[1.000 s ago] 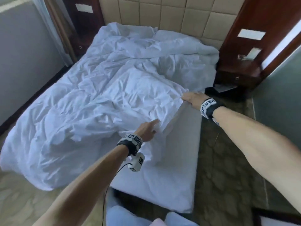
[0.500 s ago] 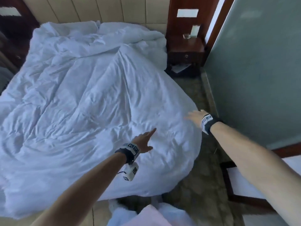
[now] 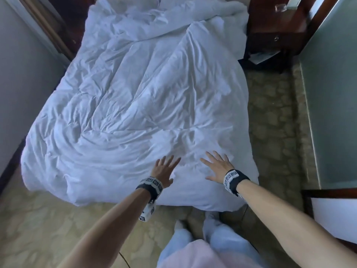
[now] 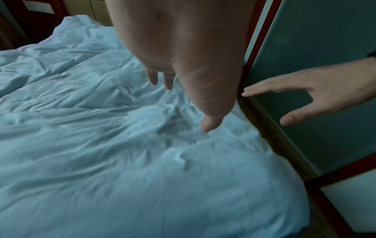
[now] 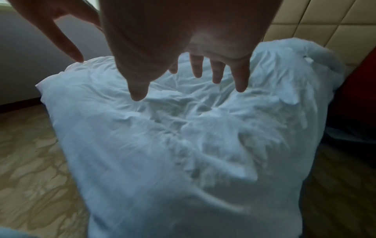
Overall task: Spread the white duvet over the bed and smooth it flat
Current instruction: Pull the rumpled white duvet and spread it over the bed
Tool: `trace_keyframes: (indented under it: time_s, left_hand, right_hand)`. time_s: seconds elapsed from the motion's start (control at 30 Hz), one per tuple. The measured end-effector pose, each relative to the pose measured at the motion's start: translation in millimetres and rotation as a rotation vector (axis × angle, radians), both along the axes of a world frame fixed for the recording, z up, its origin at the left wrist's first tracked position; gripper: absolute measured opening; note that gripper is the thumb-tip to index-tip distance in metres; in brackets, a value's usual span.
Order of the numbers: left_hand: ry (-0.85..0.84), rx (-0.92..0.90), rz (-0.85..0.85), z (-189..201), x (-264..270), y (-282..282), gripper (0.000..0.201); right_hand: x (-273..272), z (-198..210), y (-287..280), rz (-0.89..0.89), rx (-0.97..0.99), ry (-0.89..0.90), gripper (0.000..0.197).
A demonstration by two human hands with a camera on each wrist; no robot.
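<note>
Left hand (image 3: 164,171): our fingers spread, held just above the duvet (image 3: 139,105).
Right hand (image 3: 218,167): our fingers splayed, gripping nothing.
Duvet: rumpled, covering the bed.

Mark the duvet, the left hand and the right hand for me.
duvet (image 3: 135,105): head view, wrinkled middle of its top.
left hand (image 3: 163,171): head view, back of the hand, fingers spread.
right hand (image 3: 218,167): head view, back of the hand, fingers spread.
</note>
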State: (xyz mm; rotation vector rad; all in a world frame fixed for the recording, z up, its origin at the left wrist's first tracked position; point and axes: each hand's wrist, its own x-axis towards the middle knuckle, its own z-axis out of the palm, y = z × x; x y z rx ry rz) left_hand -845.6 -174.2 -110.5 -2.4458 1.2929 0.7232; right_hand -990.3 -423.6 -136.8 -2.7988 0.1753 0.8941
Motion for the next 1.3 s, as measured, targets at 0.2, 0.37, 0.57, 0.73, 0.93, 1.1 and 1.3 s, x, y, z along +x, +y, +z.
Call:
trace_keyframes:
  time_s: [0.2,0.37,0.57,0.73,0.93,1.1,1.3]
  left_hand:
    - [0.044,0.076,-0.106,-54,-19,40,0.104]
    - [0.086,0.155,-0.194,-104,-49,40,0.116]
    - [0.047,0.181,-0.154,-184,-74,29,0.128]
    - [-0.088,0.199,-0.137,-243,-78,10,0.133]
    - [-0.005,0.164,-0.307,-187,-68,-7,0.078]
    - [0.243,0.305,-0.243,-75,-97,16,0.032]
    - [0.323,0.385,-0.015,-31,-95,96,0.041]
  right_hand:
    - [-47,-47,55,-0.2,0.044,0.061,0.097]
    - [-100,-96,90,-0.331,0.115,0.173,0.105]
    - [-117,-188,95,-0.332,0.152,0.089,0.127]
    - [-84,-250,82,-0.338,0.038,-0.009,0.11]
    - [-61,-177,66,-0.219,0.074,0.064,0.034]
    - [-98,-38,83,-0.083,0.243,0.24,0.006]
    - [-110,9,155,0.014,0.487,0.318,0.046]
